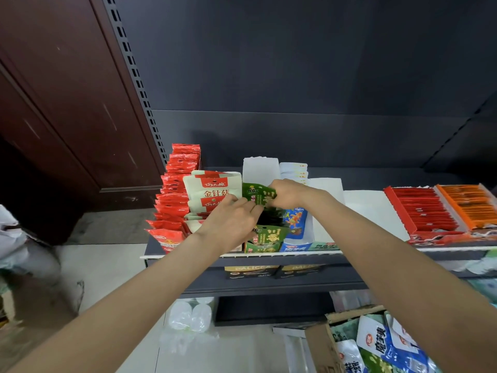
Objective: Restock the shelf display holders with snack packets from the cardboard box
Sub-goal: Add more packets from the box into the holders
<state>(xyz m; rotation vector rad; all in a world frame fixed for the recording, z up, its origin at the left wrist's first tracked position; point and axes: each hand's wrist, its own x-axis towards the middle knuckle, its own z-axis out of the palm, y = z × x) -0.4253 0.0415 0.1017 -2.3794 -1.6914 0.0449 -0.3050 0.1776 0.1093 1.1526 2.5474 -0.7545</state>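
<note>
**Both hands on a green packet over the middle holder**

Head view: I see my left hand [231, 219] and right hand [289, 195] meeting just above the frame's centre, both pinching the same green snack packet [256, 195], fingers curled onto its lower and right edges. The packet stands upright over the green display holder [262, 244], which sits on the shelf [376, 208] and has more green packets in it. At 9 o'clock from the hands stand white packets [208, 191] with red labels, and beyond them a row of red packets [174, 189]. At 3 o'clock from the green holder is a blue packet [295, 220] in its own holder. Far off at 3 o'clock lie red and orange trays [441, 211]. The cardboard box [322, 345] sits at 5 o'clock on the floor, with packets inside.
</note>
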